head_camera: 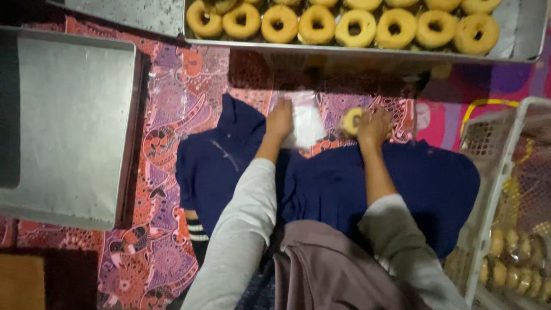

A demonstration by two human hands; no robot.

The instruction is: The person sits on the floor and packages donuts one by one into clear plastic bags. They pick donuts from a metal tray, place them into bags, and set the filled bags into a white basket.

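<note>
Bagging step in hand, by the look of it: one ring doughnut about to go into a wrapper.

Right hand (374,125) closed around a single pale golden ring doughnut (351,121), the doughnut poking out just left of the curled fingers. Left hand (279,119) pressed flat, fingers extended, on a small clear plastic bag (307,123) lying on the patterned red and purple floor cloth (172,115), the bag spreading out to the right of those fingers and nearly meeting the doughnut. Both hands low over dark blue fabric (344,189) across the lap, grey sleeves behind.

Beyond the fingertips, a long metal tray (528,34) lined with a row of the same golden ring doughnuts (356,26). Well left of the left hand, a bare flat metal tray (74,120). Right of the right hand, a white plastic mesh crate (505,172) with wrapped baked goods (516,258) dim inside.

Next move, as a judgement: bag mouth opened by the left fingers, whether pinched or slid apart not yet clear, then the doughnut eased in sideways without crushing its soft ring. Bag opening too blurred to tell which edge faces the doughnut.
</note>
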